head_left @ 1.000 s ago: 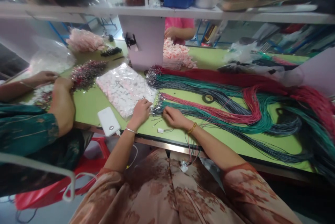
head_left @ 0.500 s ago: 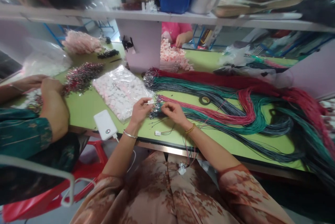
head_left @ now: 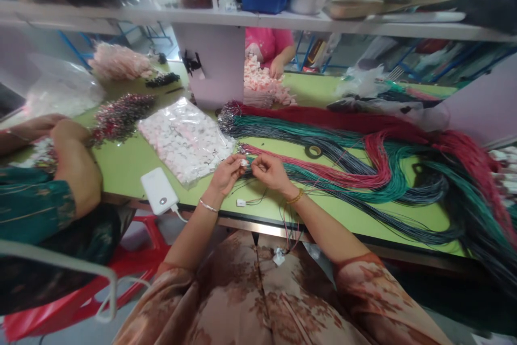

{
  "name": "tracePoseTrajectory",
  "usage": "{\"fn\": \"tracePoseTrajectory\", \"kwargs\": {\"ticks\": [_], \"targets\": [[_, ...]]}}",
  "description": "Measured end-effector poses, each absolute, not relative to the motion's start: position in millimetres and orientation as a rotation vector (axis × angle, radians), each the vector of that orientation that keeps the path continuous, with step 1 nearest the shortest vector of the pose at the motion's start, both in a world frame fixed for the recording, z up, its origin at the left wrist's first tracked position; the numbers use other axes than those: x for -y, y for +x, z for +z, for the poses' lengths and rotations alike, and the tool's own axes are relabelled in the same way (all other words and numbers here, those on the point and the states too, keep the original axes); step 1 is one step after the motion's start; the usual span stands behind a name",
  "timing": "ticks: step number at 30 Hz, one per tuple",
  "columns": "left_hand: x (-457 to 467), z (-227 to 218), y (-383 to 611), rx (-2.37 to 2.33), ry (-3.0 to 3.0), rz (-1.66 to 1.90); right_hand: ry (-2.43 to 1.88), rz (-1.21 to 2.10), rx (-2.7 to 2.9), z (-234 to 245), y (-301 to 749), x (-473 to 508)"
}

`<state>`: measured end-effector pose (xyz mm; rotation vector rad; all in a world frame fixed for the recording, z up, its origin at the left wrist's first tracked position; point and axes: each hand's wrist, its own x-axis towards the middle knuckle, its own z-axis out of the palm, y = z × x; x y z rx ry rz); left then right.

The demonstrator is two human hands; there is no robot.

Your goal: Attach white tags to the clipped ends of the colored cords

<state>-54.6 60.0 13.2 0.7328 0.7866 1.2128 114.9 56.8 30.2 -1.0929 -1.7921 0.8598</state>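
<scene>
Between the fingertips of my left hand [head_left: 226, 174] is a small white plastic connector [head_left: 244, 163]. Just to its right, my right hand [head_left: 272, 173] is closed in a pinch on what looks like a thin wire, mostly hidden by the fingers. Behind and under my hands lie bundled red wires [head_left: 323, 164], green wires [head_left: 343, 188] and dark wires [head_left: 388, 222], their metal-tipped ends towards my left hand. A second white connector [head_left: 240, 203] with thin wires attached lies near the table edge below my hands.
A clear bag of white connectors [head_left: 186, 143] lies left of my hands, with a white power bank [head_left: 159, 191] before it. Black tape [head_left: 313, 152] sits behind the wires. A co-worker's arm [head_left: 75, 167] is at the left. A shelf [head_left: 226, 18] crosses above the table [head_left: 121, 167].
My left hand has moved right with the connector, closer to my right hand. The right hand stays nearly in place, still pinched. The view has shifted slightly.
</scene>
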Motion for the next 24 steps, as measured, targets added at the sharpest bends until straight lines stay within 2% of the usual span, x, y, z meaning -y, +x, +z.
{"fn": "tracePoseTrajectory", "kwargs": {"ticks": [9, 14, 18, 24], "targets": [[-54, 4, -44, -1.007, 0.916, 1.339, -1.124, 0.846, 1.918, 17, 112, -58], [-51, 6, -45, -1.029, 1.001, 1.279, -1.163, 0.774, 2.002, 15, 113, -55], [-51, 7, -50, -1.132, 0.995, 1.199, -1.119, 0.9, 2.071, 20, 126, -74], [-55, 13, -57, -1.132, 0.889, 1.194, -1.447, 0.5, 2.237, 14, 141, -114]]}}
